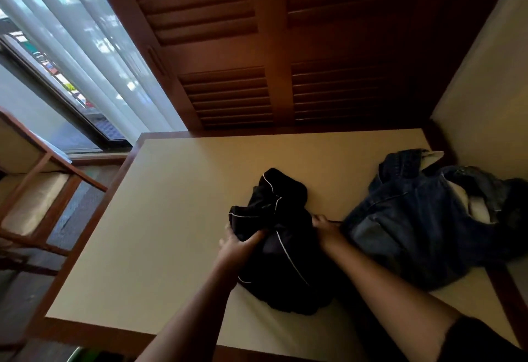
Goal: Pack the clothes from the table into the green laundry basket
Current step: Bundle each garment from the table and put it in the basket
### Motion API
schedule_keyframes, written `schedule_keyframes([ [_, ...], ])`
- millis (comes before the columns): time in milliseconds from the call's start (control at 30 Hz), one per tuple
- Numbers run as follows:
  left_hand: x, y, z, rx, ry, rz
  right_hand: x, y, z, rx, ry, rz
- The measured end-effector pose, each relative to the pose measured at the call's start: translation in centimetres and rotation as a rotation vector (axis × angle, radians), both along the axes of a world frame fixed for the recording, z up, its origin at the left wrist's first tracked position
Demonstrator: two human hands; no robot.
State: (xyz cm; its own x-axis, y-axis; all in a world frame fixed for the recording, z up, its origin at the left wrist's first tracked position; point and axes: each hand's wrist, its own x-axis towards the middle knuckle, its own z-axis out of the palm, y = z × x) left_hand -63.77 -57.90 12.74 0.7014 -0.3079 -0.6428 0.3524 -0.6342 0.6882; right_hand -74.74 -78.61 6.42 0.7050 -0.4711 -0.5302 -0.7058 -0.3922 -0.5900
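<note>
A bunched black garment with thin white piping [283, 250] lies on the beige table [171, 219], near its front edge. My left hand [238, 243] grips the garment's left side. On its right side my right hand [327, 229] is closed on the cloth. To the right a pair of dark blue jeans [414, 224] lies crumpled against the wall corner. Only a sliver of the green laundry basket [78, 354] shows at the bottom left, below the table's front edge.
Dark louvred wooden doors [257, 61] stand behind the table. A beige wall [485, 90] bounds the right side. A wooden chair with a pale cushion [37, 190] sits left of the table, with a curtained window [71, 47] beyond.
</note>
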Motion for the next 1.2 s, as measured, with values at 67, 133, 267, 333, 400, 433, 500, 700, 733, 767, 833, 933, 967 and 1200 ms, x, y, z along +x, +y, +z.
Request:
schedule_keyframes([
  [67, -0.4, -0.1, -0.3, -0.172, 0.112, -0.001, -0.4, 0.8, 0.7, 0.021, -0.005, -0.006],
  [133, -0.5, -0.3, -0.1, -0.23, 0.1, 0.0, -0.8, 1.5, 1.5, 0.041, -0.023, -0.047],
  [267, -0.8, -1.1, 0.5, -0.371, 0.239, 0.06, -2.0, 2.3, 4.4, 0.123, -0.032, 0.044],
  [333, -1.1, -1.2, 0.6, -0.399, 0.328, 0.103, -3.0, 2.5, 5.0, 0.22, -0.14, -0.008],
  [400, -1.5, -1.5, 0.4, -0.434, 0.39, 0.121, -4.1, 3.2, 6.0, 0.298, -0.249, -0.138],
  [433, -1.6, -1.7, 0.3, -0.458, 0.393, 0.132, -4.7, 3.6, 6.0, 0.315, -0.3, -0.203],
  [500, -2.1, -2.4, 0.8, -0.513, 0.422, 0.129, -5.5, 4.2, 6.0, 0.347, -0.357, -0.327],
  [700, -4.5, -2.8, 2.7, -0.594, 0.488, 0.031, -7.7, 5.5, 7.5, 0.491, -0.566, -0.473],
  [733, -4.8, -2.8, 3.1, -0.597, 0.44, 0.016, -8.1, 5.4, 7.8, 0.454, -0.581, -0.459],
  [767, -4.9, -2.9, 3.1, -0.604, 0.392, 0.021, -8.4, 5.3, 8.2, 0.354, -0.591, -0.414],
  [833, -5.2, -3.4, 3.2, -0.613, 0.348, 0.068, -9.2, 4.9, 8.8, 0.12, -0.632, -0.313],
  [933, -6.3, -4.9, 4.1, -0.671, 0.384, 0.062, -10.4, 3.4, 8.3, -0.173, -0.678, -0.305],
  [967, -6.6, -5.5, 4.5, -0.693, 0.392, 0.05, -10.8, 2.7, 8.3, -0.254, -0.65, -0.339],
  [1200, -8.5, -9.0, 7.3, -0.792, 0.464, -0.01, -15.2, -6.3, 10.3, -0.933, -0.264, -0.34],
])
